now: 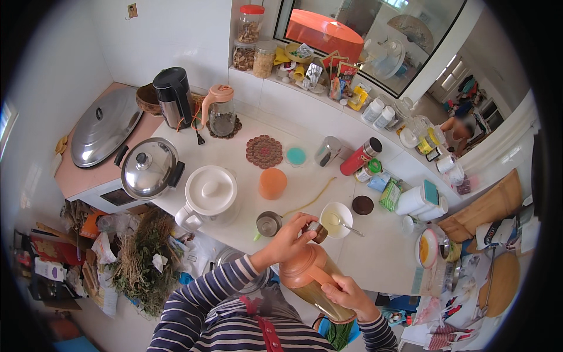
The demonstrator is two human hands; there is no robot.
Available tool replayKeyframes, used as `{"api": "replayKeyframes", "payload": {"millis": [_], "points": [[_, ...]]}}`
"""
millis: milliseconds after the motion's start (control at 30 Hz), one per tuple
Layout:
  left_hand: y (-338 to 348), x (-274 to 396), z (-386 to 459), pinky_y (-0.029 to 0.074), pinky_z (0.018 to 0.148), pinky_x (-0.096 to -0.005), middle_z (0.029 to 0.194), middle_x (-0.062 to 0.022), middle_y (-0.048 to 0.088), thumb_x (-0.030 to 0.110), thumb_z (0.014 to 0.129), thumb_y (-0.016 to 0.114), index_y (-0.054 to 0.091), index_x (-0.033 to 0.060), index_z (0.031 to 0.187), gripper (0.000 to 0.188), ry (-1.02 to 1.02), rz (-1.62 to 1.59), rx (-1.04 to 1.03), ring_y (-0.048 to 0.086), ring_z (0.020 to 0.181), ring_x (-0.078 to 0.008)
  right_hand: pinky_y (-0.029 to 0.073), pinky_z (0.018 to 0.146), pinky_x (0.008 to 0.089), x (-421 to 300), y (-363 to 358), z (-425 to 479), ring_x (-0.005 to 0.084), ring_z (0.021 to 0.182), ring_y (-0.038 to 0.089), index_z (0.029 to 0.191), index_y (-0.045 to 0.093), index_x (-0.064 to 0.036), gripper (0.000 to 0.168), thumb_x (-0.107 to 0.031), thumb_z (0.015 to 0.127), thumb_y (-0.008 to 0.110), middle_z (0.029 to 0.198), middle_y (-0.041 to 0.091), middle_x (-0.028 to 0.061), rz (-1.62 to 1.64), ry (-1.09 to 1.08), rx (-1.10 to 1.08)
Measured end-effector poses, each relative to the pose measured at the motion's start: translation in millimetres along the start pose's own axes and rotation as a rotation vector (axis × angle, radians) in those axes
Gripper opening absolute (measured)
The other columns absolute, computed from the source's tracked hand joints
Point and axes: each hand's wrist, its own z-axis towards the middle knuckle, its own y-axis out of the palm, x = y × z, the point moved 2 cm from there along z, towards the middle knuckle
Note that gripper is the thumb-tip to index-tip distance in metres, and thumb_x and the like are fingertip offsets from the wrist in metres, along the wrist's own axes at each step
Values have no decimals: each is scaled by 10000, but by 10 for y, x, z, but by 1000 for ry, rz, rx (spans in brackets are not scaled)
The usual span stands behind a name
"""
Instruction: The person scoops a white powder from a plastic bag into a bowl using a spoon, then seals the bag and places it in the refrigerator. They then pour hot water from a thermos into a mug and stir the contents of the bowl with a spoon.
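My right hand [349, 294] grips the handle of a large thermos flask [303, 275] with an orange-brown plastic top and a golden body. The flask leans at the counter's front edge, close to my body. Just above its top, my left hand [286, 235] pinches a brown stopper [319, 233], which looks like cork. Beyond the stopper stands a white bowl [327, 215] with pale liquid and a metal spoon [354, 230] in it. To the left of my left hand is a small metal cup [268, 223] with a green handle. My fingers partly cover the stopper.
On the counter [303, 193] stand a lidded white pitcher [211, 189], an orange cup [272, 183], a red vacuum bottle [360, 156] and a brown lid [363, 205]. A lidded steel pot [149, 167] is at the left. Dried plants [140, 268] lie on the floor.
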Motion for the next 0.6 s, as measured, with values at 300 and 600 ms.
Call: {"api": "replayKeyframes", "payload": {"millis": [300,600], "points": [[7,15,-8,392,796,-281,1053,-110,490,168,875,513,471,-1,1169,342,-9,-13,-25,478,898,-193,343,478,296,97,-5,-12,117,505,386,734,520,5,317,-288,845,573,550,456,70,-70,-24,37],[44,-18,-23,420,731,-308,989,-136,491,161,856,543,480,-11,1134,333,36,-5,24,502,808,-221,341,479,312,123,-14,-24,133,497,388,702,485,18,342,-282,842,574,551,453,103,-107,-10,37]]}}
